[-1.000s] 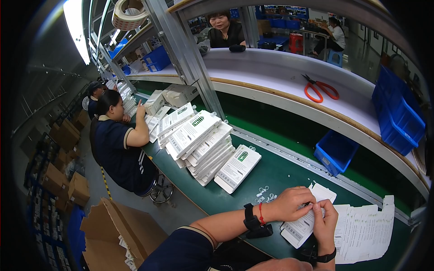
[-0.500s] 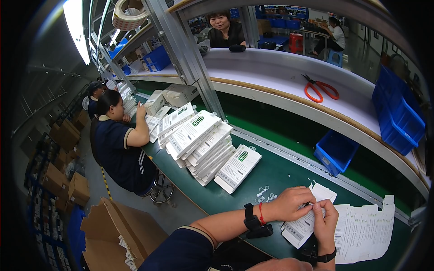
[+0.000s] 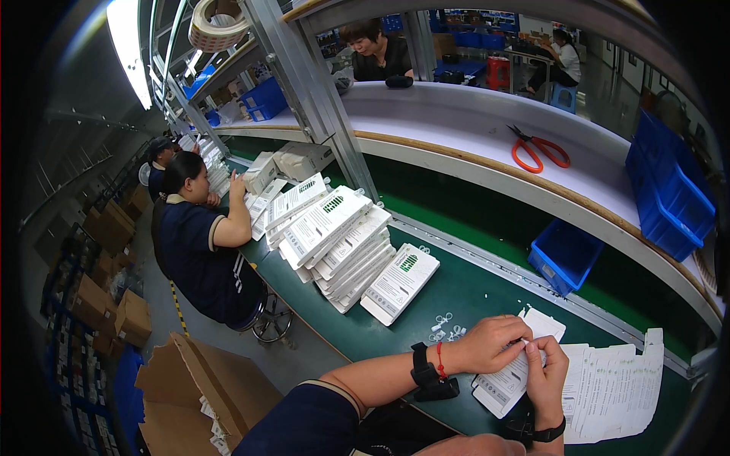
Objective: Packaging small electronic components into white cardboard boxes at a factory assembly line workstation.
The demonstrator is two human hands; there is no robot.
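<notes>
Your left hand (image 3: 494, 343) and right hand (image 3: 549, 378) are both closed on the white box (image 3: 508, 384), fingertips pinched together at its upper end. The box lies flat on the green tabletop (image 3: 456, 292) in front of you, its long axis running from lower left up to upper right, the pinched end pointing away from you. A sheet of white labels (image 3: 612, 391) lies just beside it on your right
</notes>
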